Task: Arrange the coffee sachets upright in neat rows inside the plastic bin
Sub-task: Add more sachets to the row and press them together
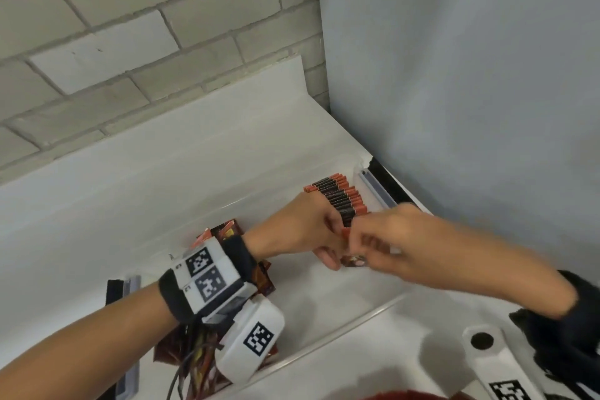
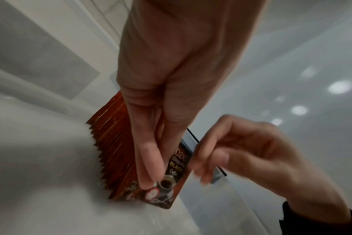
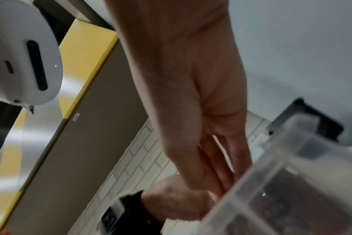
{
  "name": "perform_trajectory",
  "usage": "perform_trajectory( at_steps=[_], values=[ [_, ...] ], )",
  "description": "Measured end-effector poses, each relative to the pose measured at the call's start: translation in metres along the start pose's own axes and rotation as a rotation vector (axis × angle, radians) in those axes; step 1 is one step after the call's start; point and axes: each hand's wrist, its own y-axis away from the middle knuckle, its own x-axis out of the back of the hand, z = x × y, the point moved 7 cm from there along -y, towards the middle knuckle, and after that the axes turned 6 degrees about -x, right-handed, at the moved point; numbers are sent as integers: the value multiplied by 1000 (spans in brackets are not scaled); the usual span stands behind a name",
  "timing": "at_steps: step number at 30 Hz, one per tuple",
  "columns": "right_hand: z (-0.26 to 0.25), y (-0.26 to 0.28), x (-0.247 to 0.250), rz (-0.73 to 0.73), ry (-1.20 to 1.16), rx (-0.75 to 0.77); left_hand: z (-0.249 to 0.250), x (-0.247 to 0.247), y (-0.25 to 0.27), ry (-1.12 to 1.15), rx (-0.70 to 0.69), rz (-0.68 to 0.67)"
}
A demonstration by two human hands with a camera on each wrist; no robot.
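Glossy orange-brown foil sachets (image 2: pixel 119 152) stood serrated in my clear plastic bin (image 3: pixel 291 182), left hand (image 2: pixel 161 95) fingers straight against them, right hand (image 2: pixel 251 152) pinching the nearest flat sachet (image 2: pixel 177 176).

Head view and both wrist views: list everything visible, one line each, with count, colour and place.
Row of upright coffee sachets: one row, count unclear, red and black, far right end of the bin.
Loose coffee sachets: a pile, red-brown, left part of the bin, partly under the left wrist.
Plastic bin: one, translucent white with grey-black end handles, on the white counter.
Brick wall: grey-white, behind the bin.
Wall panel: pale grey, right.
Left hand: fingers flat against the row's front sachet.
Right hand: fingers curled at the row's near end; any hold unclear.
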Motion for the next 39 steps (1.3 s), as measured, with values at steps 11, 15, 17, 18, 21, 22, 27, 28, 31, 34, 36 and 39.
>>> perform_trajectory(
  at_steps=[11, 15, 17, 18, 21, 22, 27, 28, 31, 34, 36, 39],
  values=[
    [-9, -14, -60, -595, 722, -142, 18, 15, 10, -472, -19, 12],
    [-2, -18, -62, -589, 767, -140, 35, 14, 9, -759, -266, -24],
    [-2, -19, -61, -574, 739, -179, 19, -4, 6, -926, -209, -218],
    [-2, -18, -61, -580, 729, -201, 9, -9, 5, -982, -159, -289],
    [-3, -19, -61, -587, 652, -230, 0, -10, 5, -943, -127, -335],
    [-2, -19, -62, -598, 634, -244, 2, -8, 5, -894, -144, -308],
    [4, -19, -61, -535, 500, -326, -4, -6, 4, -879, -87, -307],
    [4, -19, -59, -492, 471, -325, -5, -6, 4, -868, -80, -315],
    [3, -18, -54, -445, 452, -314, 8, 3, 9, -771, -130, -260],
    [4, -20, -58, -525, 511, -346, 18, 2, 22, -715, -172, -337],
    [3, -24, -60, -557, 568, -339, 16, -11, 29, -710, -155, -462],
    [5, -22, -58, -528, 553, -372, 5, -26, 29, -809, -117, -531]
  ],
)
